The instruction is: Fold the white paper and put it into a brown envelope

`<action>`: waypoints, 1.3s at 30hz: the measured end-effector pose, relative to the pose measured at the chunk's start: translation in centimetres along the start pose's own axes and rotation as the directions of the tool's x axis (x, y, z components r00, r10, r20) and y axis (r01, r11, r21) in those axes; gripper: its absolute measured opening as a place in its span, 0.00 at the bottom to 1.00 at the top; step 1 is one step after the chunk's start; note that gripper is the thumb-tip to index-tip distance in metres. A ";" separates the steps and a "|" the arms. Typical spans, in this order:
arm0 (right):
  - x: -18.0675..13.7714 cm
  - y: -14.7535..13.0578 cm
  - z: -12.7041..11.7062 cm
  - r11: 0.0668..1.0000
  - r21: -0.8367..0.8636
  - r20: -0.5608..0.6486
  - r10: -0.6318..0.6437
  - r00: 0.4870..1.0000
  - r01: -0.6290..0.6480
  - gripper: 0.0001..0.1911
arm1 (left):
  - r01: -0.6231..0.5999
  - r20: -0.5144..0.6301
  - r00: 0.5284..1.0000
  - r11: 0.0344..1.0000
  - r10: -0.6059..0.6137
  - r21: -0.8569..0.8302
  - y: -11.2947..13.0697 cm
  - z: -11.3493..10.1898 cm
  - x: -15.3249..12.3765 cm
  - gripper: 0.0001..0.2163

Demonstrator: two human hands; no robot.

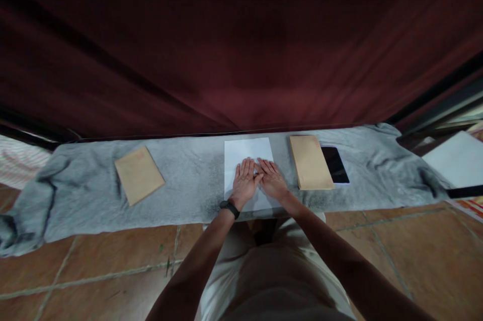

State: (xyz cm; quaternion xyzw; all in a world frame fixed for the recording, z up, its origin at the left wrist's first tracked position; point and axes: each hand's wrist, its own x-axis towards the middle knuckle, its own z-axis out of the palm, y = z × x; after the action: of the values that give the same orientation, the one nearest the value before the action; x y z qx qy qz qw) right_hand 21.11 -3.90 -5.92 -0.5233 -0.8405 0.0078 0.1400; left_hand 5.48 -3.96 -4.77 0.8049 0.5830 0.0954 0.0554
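A white sheet of paper (247, 146) lies on a grey cloth, straight in front of me. My left hand (245, 180) rests flat on its middle, fingers stretched forward, a dark watch on that wrist. Beside it my right hand (271, 180) lies palm down on the paper's right part, fingers spread and pointing forward-left. The two thumbs meet or overlap between the hands. Part of the sheet is hidden beneath them. To the right of the paper is a brown envelope or stack of envelopes (311, 162), and a single brown envelope (139, 175) lies tilted at the left.
A dark-screened phone or tablet (335, 165) sits just right of the right-hand envelopes, partly under them. The grey cloth (188, 180) covers a long narrow surface. Behind it hangs a dark red curtain (241, 69). A white board-like object (458, 160) stands far right.
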 end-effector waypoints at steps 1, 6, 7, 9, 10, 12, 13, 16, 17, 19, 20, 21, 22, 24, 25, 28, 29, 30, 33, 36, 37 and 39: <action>0.0 0.0 0.0 1.000 0.002 -0.002 0.003 1.000 -0.003 0.27 | 0.000 -0.006 1.000 1.000 0.000 0.004 -0.2 0.1 0.0 0.32; 0.1 -0.1 0.0 1.000 0.019 -0.016 0.024 1.000 -0.024 0.25 | 0.027 -0.042 0.999 1.000 -0.027 0.015 -1.5 0.4 0.1 0.31; 0.1 -0.2 0.0 0.999 0.022 -0.017 0.027 0.999 -0.026 0.25 | 0.038 -0.049 0.998 0.999 -0.038 0.017 -1.8 0.5 0.1 0.30; 0.1 -0.2 0.0 0.999 0.030 -0.017 0.026 1.000 -0.026 0.25 | 0.059 -0.066 0.996 0.998 -0.057 0.023 -2.3 0.4 0.2 0.30; 0.1 -0.1 0.0 0.999 0.034 -0.015 0.027 1.000 -0.026 0.25 | 0.068 -0.073 0.995 0.997 -0.066 0.027 -2.5 0.4 0.2 0.30; 0.1 -0.1 -0.1 0.999 0.044 -0.008 0.028 1.000 -0.028 0.25 | 0.083 -0.077 0.994 0.996 -0.080 0.037 -2.9 0.3 0.3 0.29; 0.1 -0.1 -0.1 0.998 0.049 -0.003 0.030 1.000 -0.030 0.25 | 0.091 -0.074 0.993 0.995 -0.088 0.042 -3.1 0.2 0.3 0.29; 0.1 -0.1 -0.2 0.998 0.059 0.005 0.037 0.999 -0.038 0.25 | 0.125 -0.063 0.991 0.991 -0.121 0.057 -3.6 -0.2 0.4 0.29; 0.1 -0.1 -0.2 0.998 0.059 0.006 0.038 0.999 -0.038 0.25 | 0.139 -0.059 0.989 0.988 -0.135 0.063 -3.7 -0.3 0.4 0.29; 0.1 -0.1 -0.3 0.998 0.054 0.005 0.037 0.999 -0.037 0.25 | 0.164 -0.052 0.986 0.984 -0.160 0.076 -4.0 -0.5 0.4 0.28; 0.1 -0.1 -0.3 0.998 0.052 0.004 0.036 0.999 -0.037 0.25 | 0.173 -0.051 0.984 0.981 -0.170 0.082 -4.1 -0.6 0.4 0.28; 0.1 -0.1 -0.3 0.998 0.051 0.005 0.036 0.999 -0.036 0.25 | 0.180 -0.052 0.983 0.980 -0.176 0.087 -4.2 -0.6 0.4 0.28; 0.1 -0.1 -0.3 0.998 0.051 0.006 0.035 0.999 -0.036 0.25 | 0.186 -0.054 0.982 0.978 -0.181 0.090 -4.3 -0.7 0.4 0.28; 0.0 -0.1 -0.2 0.998 0.055 0.008 0.038 0.999 -0.038 0.25 | 0.191 -0.065 0.981 0.977 -0.185 0.096 -4.5 -0.8 0.3 0.28; 0.0 -0.1 -0.2 0.997 0.059 0.009 0.039 0.999 -0.040 0.25 | 0.192 -0.073 0.980 0.976 -0.185 0.099 -4.5 -0.8 0.3 0.28; 0.1 0.0 -0.1 0.997 0.068 0.011 0.041 0.999 -0.042 0.25 | 0.187 -0.090 0.980 0.975 -0.178 0.116 -4.3 -1.0 0.2 0.27; 0.1 0.0 0.0 0.997 0.069 0.011 0.040 0.999 -0.041 0.25 | 0.186 -0.091 0.980 0.975 -0.175 0.120 -4.2 -1.1 0.2 0.27; 0.1 0.0 0.0 0.997 0.070 0.009 0.040 0.999 -0.041 0.25 | 0.184 -0.091 0.981 0.975 -0.173 0.123 -4.1 -1.2 0.2 0.27; 0.1 0.0 0.0 0.997 0.070 0.006 0.040 0.999 -0.040 0.25 | 0.173 -0.087 0.983 0.977 -0.163 0.126 -3.7 -1.8 0.2 0.27; 0.1 0.0 0.0 0.997 0.066 0.008 0.038 0.999 -0.038 0.25 | 0.142 -0.080 0.988 0.981 -0.132 0.132 -3.1 -2.2 0.4 0.28; 0.1 0.0 0.0 0.997 0.065 0.008 0.038 0.999 -0.039 0.25 | 0.129 -0.075 0.990 0.983 -0.120 0.132 -2.9 -2.3 0.5 0.29; 0.1 -0.1 0.0 0.997 0.068 0.007 0.040 0.999 -0.040 0.25 | 0.104 -0.060 0.994 0.987 -0.097 0.124 -2.5 -2.3 0.9 0.29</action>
State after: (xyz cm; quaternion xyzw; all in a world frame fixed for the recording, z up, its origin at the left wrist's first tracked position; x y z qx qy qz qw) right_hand 21.02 -3.88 -5.85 -0.5350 -0.8295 0.0410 0.1552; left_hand 2.86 -2.40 -2.92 0.7737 0.6289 0.0768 -0.0068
